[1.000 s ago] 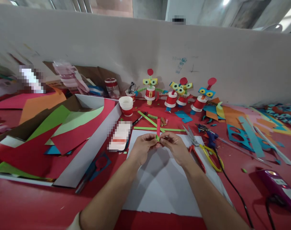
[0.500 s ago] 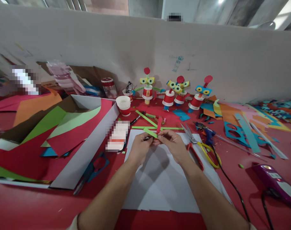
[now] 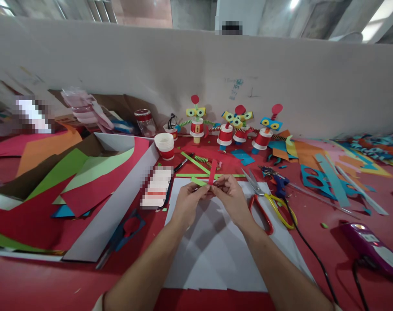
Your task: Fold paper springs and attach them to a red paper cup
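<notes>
My left hand (image 3: pixel 188 204) and my right hand (image 3: pixel 231 198) meet over a white sheet (image 3: pixel 222 250) on the red table. Both pinch a small folded piece made of a red paper strip (image 3: pixel 213 172) and a green paper strip (image 3: pixel 199 181). The red strip sticks up and slightly away from me. The green strip points left over my left fingers. The fingers of both hands are closed around the fold between them.
Red-and-yellow scissors (image 3: pixel 264 203) and a blue glue gun (image 3: pixel 280 185) with a black cord lie right of my hands. Paper-cup robot figures (image 3: pixel 227 129) stand by the wall. White cups (image 3: pixel 164 144), coloured paper sheets (image 3: pixel 86 172) and a purple device (image 3: pixel 371 248) surround the sheet.
The green strip, first only a small bit under the upright red strip, has been folded out to the left. My hands stayed together over the white sheet.
</notes>
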A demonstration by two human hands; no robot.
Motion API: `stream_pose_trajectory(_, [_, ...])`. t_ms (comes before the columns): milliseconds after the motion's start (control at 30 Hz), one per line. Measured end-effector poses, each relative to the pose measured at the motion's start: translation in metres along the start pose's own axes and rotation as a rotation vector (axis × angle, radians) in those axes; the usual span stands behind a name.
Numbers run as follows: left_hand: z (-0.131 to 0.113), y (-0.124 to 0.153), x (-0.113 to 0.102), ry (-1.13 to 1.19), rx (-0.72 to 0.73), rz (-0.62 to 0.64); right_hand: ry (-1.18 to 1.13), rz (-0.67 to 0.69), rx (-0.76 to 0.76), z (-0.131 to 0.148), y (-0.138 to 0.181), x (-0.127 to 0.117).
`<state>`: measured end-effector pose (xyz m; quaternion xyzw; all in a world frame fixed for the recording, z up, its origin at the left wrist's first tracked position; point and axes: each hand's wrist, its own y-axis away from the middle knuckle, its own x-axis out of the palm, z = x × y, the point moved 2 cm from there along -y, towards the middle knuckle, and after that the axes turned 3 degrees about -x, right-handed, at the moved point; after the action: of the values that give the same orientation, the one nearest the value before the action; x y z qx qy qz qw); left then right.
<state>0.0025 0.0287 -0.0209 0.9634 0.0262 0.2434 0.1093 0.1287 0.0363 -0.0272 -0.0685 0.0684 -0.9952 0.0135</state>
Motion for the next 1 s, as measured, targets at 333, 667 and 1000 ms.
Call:
stream_pose_trajectory(333, [0.0022, -0.0020, 0.0003, -0.006, 0.038, 0.035, -0.079, 0.043, 0.113, 0.0086, 0.0031, 0.0039])
stream_pose_trajectory(667, [-0.0052, 0.0043, 0.0030, 0.056, 0.021, 0.061, -0.127, 0.019, 0.124, 0.0110, 0.0030, 0.0057])
stream_pose_trajectory(1000, [-0.0019, 0.0008, 0.0018, 0.024, 0.055, 0.006, -0.214, -0.019, 0.152, 0.0061, 0.0032, 0.0077])
